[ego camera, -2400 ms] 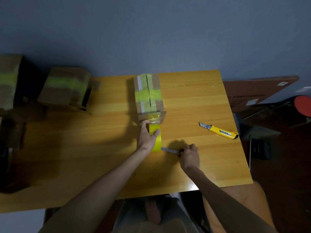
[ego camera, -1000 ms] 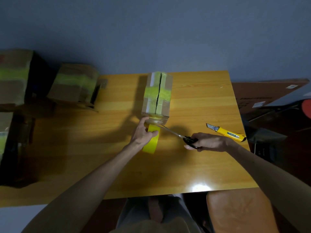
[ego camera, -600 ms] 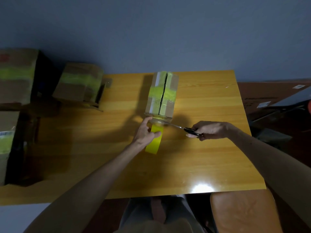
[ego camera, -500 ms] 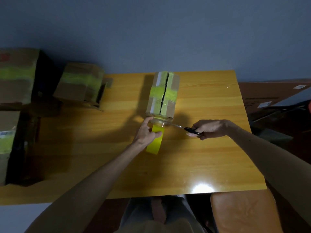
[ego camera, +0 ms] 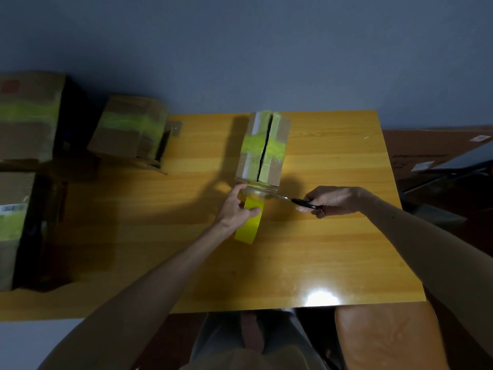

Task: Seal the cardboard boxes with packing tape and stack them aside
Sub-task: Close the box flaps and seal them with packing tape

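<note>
Cardboard box [ego camera: 262, 148] is standing mid-counter [ego camera: 333, 249] with open room around it; the left hand [ego camera: 237, 209] is gripping the yellow tape roll [ego camera: 249, 228], and the right hand [ego camera: 333, 201] is gripping scissors [ego camera: 302, 202] whose blade tips are hard to see.

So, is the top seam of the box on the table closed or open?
Open: a dark gap runs along the top of the box between its two flaps, even across the yellow-green tape band.

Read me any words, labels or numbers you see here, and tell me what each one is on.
Nothing is legible.
White sticker on the lower left taped cardboard box: print blurred, unreadable.
Two white stickers on the flat brown cardboard sheet at right: too small to read.
</note>
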